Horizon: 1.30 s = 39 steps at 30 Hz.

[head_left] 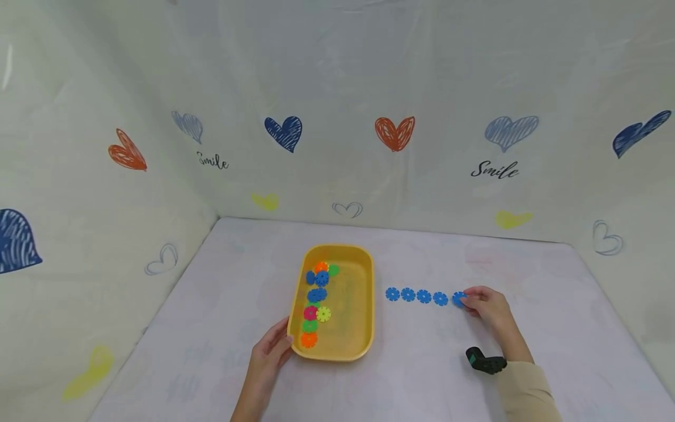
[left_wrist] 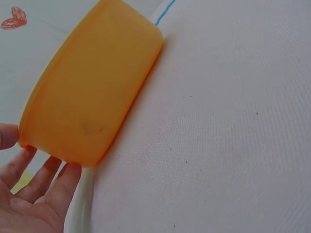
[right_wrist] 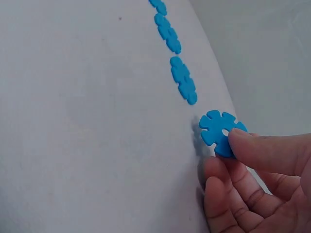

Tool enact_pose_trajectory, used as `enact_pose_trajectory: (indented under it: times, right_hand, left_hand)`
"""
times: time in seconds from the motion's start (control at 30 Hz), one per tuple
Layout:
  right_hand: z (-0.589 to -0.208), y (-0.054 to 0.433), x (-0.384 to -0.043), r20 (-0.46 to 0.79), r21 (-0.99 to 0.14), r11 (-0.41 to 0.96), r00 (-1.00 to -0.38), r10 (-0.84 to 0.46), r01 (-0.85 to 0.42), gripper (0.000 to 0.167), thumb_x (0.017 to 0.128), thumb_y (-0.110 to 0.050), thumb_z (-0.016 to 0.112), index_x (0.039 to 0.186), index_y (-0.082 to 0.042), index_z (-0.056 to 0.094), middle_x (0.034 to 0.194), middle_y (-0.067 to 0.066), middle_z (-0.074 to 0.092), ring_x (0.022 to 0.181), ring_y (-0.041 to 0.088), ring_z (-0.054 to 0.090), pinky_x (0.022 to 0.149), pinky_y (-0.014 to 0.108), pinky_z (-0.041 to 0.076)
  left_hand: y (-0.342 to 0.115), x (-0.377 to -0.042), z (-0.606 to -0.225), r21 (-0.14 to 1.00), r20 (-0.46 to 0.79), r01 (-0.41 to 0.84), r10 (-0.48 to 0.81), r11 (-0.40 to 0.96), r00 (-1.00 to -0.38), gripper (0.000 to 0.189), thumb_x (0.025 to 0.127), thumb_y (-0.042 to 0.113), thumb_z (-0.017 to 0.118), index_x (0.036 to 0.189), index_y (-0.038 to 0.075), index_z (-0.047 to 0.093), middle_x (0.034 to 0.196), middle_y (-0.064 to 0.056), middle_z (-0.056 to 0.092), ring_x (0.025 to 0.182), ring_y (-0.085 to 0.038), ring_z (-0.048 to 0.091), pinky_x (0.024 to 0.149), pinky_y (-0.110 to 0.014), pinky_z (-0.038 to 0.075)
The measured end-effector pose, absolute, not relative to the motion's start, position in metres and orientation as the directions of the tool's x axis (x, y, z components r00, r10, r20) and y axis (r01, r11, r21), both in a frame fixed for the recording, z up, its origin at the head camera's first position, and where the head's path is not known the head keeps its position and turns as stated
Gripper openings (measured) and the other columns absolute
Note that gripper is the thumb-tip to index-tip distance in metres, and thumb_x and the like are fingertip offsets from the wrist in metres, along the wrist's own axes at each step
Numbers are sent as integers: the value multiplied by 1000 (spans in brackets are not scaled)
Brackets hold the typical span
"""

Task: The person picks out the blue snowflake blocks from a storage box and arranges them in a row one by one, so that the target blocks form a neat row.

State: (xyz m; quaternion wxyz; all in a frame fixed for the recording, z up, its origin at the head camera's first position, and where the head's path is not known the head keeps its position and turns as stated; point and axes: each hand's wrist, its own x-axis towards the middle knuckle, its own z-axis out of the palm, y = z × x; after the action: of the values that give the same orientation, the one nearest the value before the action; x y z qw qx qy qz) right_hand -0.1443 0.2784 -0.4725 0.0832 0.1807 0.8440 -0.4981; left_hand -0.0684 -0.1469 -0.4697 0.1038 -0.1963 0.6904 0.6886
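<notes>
My right hand [head_left: 489, 306] pinches a blue snowflake disc [right_wrist: 214, 127] between thumb and fingers, tilted just over the table. It is at the right end of a row of several matching blue discs [head_left: 424, 296] lying on the table. With its thumb on the rim and fingers against the outer wall, my left hand [head_left: 270, 350] grips the near left corner of a yellow tray [head_left: 348, 350]. Inside the tray, along its left side, lie orange [head_left: 309, 340], green [head_left: 310, 326], pink [head_left: 310, 313], yellow [head_left: 324, 314] and blue discs [head_left: 321, 278].
A white cloth covers the table [head_left: 422, 375]. Behind it hangs a pale curtain [head_left: 337, 70] printed with hearts and words. A black wrist device [head_left: 485, 361] sits by the right sleeve [head_left: 527, 390].
</notes>
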Motion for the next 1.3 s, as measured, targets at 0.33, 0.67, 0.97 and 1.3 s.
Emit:
enact_pose_trajectory:
  times: [0.33,0.67,0.97,1.3]
  right_hand:
    - [-478,280,-151,-316,-786,480,-921,230,389,34,87,-14,60,112,10,54,73,-3,60,64,6,54,54,17,48]
    - [-477,278,-156,-317,-709,588,-921,227,389,31,88,-12,59,109,10,55,82,9,61,68,12,54,58,21,47]
    - [-472,273,-159,-361,-656,635,-908,212,408,31,88,-14,59,107,10,57,82,11,59,72,16,52,59,21,45]
    - [-472,277,-160,-383,-645,644,-903,195,412,29,87,-15,60,103,10,58,72,4,56,67,14,50,58,22,44]
  left_hand:
    - [-149,-69,-473,911,-412,-412,-134,-31,-901,48,93,22,54,138,8,44,142,-16,44,122,-26,50,95,-33,49]
    - [-148,-67,-473,915,-404,-403,-128,-37,-906,50,93,26,55,138,9,44,142,-15,44,122,-25,51,96,-33,49]
    - [-150,-68,-472,918,-395,-395,-130,-30,-909,48,93,23,54,138,9,44,141,-15,44,122,-25,51,94,-31,50]
    - [-149,-67,-472,921,-389,-389,-125,-26,-913,48,93,22,54,138,9,43,142,-16,44,122,-26,51,93,-29,50]
